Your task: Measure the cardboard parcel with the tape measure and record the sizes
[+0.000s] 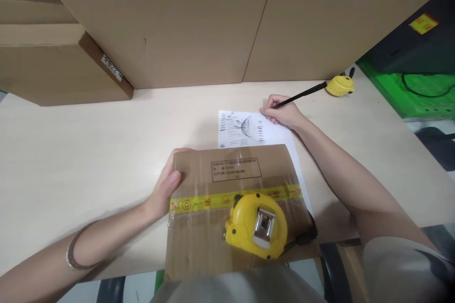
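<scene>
My left hand (167, 187) grips the left side of a brown cardboard box (199, 246), thumb on top and the other fingers hidden behind it. Yellow printed tape (209, 201) runs across the box. On its top lies a yellow tape measure (245, 227) with a metal clip and a black strap. Beyond the box, my right hand (280, 111) is closed around a black pen (305, 93), its tip end at the upper right of a white sheet of paper (254, 128). Handwritten marks cover part of the sheet, whose lower part is hidden by the box.
Large cardboard boxes (185, 23) stand along the back of the table (88, 151). A smaller carton (53, 71) with a label is at the left. Another yellow tape measure (340, 85) lies at the back right. A green surface (408, 94) is beyond the table's right edge.
</scene>
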A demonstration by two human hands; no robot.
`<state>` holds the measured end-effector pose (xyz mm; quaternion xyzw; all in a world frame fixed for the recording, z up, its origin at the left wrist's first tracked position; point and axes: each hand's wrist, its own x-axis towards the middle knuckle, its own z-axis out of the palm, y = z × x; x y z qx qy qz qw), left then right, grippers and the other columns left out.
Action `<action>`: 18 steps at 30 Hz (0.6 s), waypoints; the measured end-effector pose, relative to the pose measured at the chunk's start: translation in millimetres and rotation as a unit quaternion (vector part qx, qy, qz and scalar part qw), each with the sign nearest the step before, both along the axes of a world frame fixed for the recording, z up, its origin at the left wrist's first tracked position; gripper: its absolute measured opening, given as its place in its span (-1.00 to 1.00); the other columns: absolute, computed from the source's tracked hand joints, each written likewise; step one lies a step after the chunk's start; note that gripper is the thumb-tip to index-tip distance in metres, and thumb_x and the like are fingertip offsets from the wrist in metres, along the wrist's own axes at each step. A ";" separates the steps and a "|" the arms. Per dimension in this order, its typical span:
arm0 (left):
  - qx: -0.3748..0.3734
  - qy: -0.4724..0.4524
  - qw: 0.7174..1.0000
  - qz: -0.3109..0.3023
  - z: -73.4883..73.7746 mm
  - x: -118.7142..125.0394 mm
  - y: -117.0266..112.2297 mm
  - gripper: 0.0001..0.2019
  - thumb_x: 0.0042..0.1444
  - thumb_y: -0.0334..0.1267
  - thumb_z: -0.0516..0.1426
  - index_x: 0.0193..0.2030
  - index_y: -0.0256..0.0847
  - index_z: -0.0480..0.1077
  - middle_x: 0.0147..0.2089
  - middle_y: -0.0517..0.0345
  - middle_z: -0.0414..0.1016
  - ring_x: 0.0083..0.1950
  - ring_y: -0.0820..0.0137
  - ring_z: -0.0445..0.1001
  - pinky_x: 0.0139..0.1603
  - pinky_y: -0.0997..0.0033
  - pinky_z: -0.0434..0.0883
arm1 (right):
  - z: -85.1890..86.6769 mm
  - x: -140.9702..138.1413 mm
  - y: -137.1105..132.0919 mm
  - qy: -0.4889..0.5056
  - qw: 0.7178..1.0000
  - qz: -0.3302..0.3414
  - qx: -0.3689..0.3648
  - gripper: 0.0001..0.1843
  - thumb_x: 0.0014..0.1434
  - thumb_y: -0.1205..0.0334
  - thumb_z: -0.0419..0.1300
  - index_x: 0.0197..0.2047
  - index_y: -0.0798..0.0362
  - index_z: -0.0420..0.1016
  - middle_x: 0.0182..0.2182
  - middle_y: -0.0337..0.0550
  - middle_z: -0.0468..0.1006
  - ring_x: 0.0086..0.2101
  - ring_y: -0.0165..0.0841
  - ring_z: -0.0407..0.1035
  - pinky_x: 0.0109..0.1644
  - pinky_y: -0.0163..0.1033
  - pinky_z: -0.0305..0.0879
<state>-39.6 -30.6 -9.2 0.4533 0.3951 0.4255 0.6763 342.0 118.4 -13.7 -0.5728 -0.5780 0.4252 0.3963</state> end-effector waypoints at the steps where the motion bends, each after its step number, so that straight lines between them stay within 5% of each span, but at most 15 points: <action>1: 0.002 0.002 1.000 0.002 0.6 0.3 0.3 -0.41 0.19 0.33 0.26 0.14 -0.07 0.49 0.08 0.00 0.55 -0.01 0.09 0.55 -0.09 0.17 0.55 | -0.3 0.0 0.2 0.001 1.000 -0.002 0.002 -0.54 -0.05 0.22 0.54 -0.54 -0.01 0.27 -0.69 -0.28 0.42 -0.69 -0.55 0.22 -0.69 -0.41 0.13; 18: 0.014 -0.007 1.000 -0.011 0.1 -0.8 -0.2 -0.42 0.24 0.30 0.26 0.16 -0.10 0.47 0.07 -0.01 0.57 -0.03 0.10 0.57 -0.10 0.17 0.57 | -1.0 -1.7 0.1 -0.007 1.000 -0.004 0.007 -0.49 -0.07 0.20 0.60 -0.54 0.00 0.27 -0.67 -0.28 0.41 -0.69 -0.54 0.22 -0.68 -0.39 0.14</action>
